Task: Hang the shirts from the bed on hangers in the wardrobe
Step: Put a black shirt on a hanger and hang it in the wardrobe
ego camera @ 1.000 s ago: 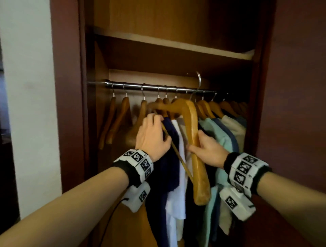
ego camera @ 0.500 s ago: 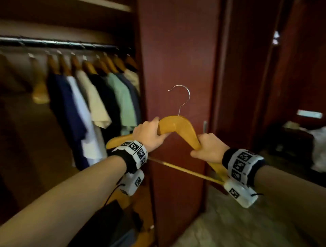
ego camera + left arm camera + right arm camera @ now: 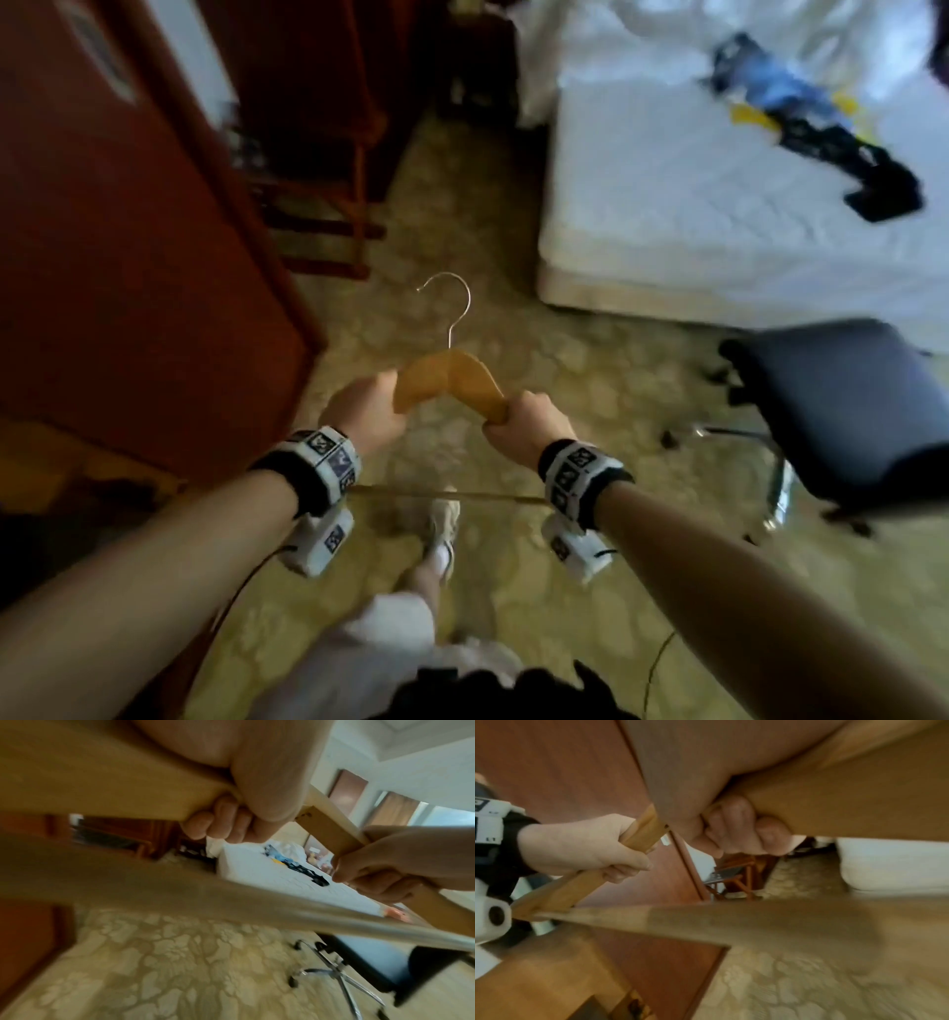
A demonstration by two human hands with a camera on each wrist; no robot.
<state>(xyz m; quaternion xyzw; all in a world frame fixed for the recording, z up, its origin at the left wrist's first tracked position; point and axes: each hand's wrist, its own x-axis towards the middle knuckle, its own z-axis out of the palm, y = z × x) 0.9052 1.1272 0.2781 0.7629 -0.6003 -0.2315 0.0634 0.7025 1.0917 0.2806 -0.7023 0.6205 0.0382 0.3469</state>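
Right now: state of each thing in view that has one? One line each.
wooden hanger: bare, off the rail, held by both shoulders, hook pointing away from the person.
left hand: grips the hanger's left shoulder.
right hand: grips the hanger's right shoulder.
patterned shirt: crumpled on the bed, not yet hung.
wardrobe door: open.

Both forearms extended forward at mid-height, bare, each wrist carrying a black-and-white marker band with a small white camera unit beneath it. Left hand [image 3: 367,417] fisted, knuckles up, fingers [image 3: 221,821] curled under and thumb over the left shoulder of the hanger [image 3: 452,380]; right hand [image 3: 529,424] fisted likewise on the right shoulder, fingers [image 3: 744,825] wrapped beneath. Hands level with each other and near together; one leg and shoe visible below, between the arms.
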